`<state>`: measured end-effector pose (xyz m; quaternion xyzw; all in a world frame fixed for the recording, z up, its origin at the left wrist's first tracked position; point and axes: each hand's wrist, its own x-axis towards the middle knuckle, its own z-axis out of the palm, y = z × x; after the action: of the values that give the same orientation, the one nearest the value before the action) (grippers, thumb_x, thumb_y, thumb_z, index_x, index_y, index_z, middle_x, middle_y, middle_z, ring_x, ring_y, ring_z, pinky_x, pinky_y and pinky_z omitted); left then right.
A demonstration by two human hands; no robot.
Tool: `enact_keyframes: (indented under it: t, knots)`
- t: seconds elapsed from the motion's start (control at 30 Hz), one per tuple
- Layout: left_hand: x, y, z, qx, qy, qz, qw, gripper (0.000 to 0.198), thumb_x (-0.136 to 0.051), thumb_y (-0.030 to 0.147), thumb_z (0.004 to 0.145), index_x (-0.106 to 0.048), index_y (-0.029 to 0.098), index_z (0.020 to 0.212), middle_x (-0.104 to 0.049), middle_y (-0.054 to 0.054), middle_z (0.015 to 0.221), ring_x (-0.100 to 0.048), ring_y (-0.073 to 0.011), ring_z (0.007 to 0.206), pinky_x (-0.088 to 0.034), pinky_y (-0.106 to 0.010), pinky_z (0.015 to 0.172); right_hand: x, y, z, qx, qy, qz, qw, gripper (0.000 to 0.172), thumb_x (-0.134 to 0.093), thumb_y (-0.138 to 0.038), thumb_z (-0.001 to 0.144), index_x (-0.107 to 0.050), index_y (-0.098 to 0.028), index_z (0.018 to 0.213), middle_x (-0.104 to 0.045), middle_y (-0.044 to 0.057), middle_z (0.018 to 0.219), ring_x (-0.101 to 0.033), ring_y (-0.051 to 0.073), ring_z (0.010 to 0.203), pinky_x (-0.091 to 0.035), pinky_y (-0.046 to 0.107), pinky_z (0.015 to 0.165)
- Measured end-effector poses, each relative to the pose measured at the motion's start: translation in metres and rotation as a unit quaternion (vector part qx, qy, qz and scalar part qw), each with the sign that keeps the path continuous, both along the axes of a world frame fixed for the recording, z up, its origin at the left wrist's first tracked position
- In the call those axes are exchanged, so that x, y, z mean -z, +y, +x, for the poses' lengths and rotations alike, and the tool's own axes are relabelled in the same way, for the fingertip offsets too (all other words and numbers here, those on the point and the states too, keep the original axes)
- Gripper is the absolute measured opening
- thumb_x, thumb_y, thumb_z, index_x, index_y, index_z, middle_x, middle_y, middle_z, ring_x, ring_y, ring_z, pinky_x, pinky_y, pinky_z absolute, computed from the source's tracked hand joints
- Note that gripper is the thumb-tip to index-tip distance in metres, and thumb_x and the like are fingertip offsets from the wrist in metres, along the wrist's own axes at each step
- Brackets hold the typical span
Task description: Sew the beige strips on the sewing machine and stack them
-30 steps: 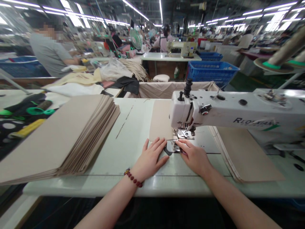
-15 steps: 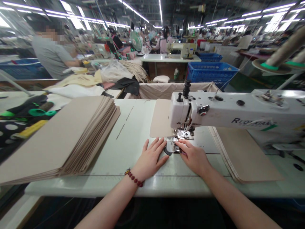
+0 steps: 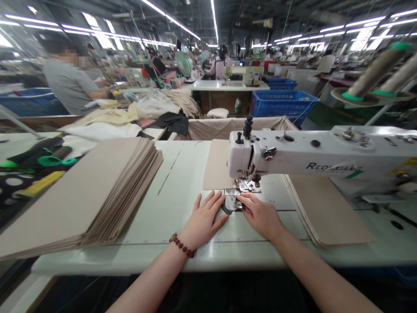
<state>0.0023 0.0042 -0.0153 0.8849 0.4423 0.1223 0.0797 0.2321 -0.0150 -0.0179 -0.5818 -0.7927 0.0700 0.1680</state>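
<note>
My left hand (image 3: 204,219) lies flat on the pale green sewing table (image 3: 176,217), fingers spread and holding nothing, a beaded bracelet at the wrist. Its fingertips are beside a dark-edged rounded plate (image 3: 228,208) in front of the presser foot. Opposite it, my right hand (image 3: 262,216) has its fingers bent and pressed together over the metal parts below the needle area; whatever they grip is hidden. Over both hands stands the white sewing machine (image 3: 276,154). A beige panel (image 3: 218,167) lies behind the foot, partly covered by the machine head.
A tall stack of beige panels (image 3: 81,182) sits at left, and a smaller stack (image 3: 329,211) lies right, under the machine arm. Thread cones (image 3: 374,74) stand at right. Beyond the table are a cloth-lined bin (image 3: 221,127), a blue crate (image 3: 283,104) and a co-worker (image 3: 68,78).
The view has shifted slightly, moving the machine a little left and down in the picture. Both hands keep nearly the same places and poses beside the needle area.
</note>
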Motion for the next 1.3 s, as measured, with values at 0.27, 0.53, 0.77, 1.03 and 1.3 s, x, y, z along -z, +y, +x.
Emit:
enact_keyframes:
  t: [0.27,0.53,0.77,1.03,1.3]
  knots:
    - [0.002,0.000,0.000,-0.013,0.006,0.016,1.000,0.063,-0.036,0.053,0.095,-0.020,0.025,0.149,-0.024,-0.008,0.155,-0.018,-0.0243,0.143,-0.015,-0.050,0.115,-0.003,-0.001,-0.001,0.005,0.014,0.004,1.000,0.046,-0.048,-0.018,0.086,-0.051,-0.030,0.130,-0.052,-0.001,0.136,-0.059,0.018,0.108,-0.050,0.030,0.086]
    - [0.004,0.017,0.005,-0.034,0.016,0.018,0.999,0.064,-0.028,0.052,0.097,-0.020,0.016,0.149,-0.023,-0.013,0.154,-0.017,-0.0258,0.143,-0.018,-0.050,0.114,-0.007,-0.002,-0.002,0.008,0.009,0.000,1.000,0.045,-0.049,-0.018,0.085,-0.052,-0.030,0.129,-0.052,0.000,0.135,-0.060,0.018,0.105,-0.050,0.029,0.085]
    - [-0.018,0.059,0.007,-0.106,0.061,0.068,0.990,0.053,-0.024,0.043,0.099,-0.033,0.016,0.144,-0.062,-0.014,0.123,-0.055,-0.0254,0.118,-0.027,-0.046,0.108,-0.006,-0.004,0.001,0.001,0.023,0.008,1.000,0.041,-0.048,-0.021,0.087,-0.052,-0.029,0.127,-0.053,-0.001,0.133,-0.060,0.018,0.105,-0.049,0.028,0.084]
    - [-0.003,-0.010,-0.066,-0.229,0.083,0.089,0.966,0.046,-0.032,0.012,0.091,-0.046,0.013,0.134,-0.054,-0.020,0.126,-0.053,-0.0301,0.114,-0.042,-0.047,0.095,-0.009,-0.006,0.002,0.001,0.041,0.017,0.999,0.037,-0.049,-0.021,0.088,-0.055,-0.029,0.123,-0.057,0.000,0.129,-0.059,0.018,0.107,-0.048,0.028,0.083]
    - [0.014,-0.091,-0.109,-0.083,0.000,-0.011,0.996,0.064,-0.028,0.002,0.085,-0.037,0.028,0.143,-0.039,-0.003,0.147,-0.034,-0.0214,0.137,-0.028,-0.047,0.115,-0.010,-0.003,0.003,0.052,0.098,0.050,0.993,0.028,-0.043,-0.027,0.095,-0.060,-0.024,0.116,-0.068,0.002,0.111,-0.063,0.016,0.097,-0.048,0.026,0.080]
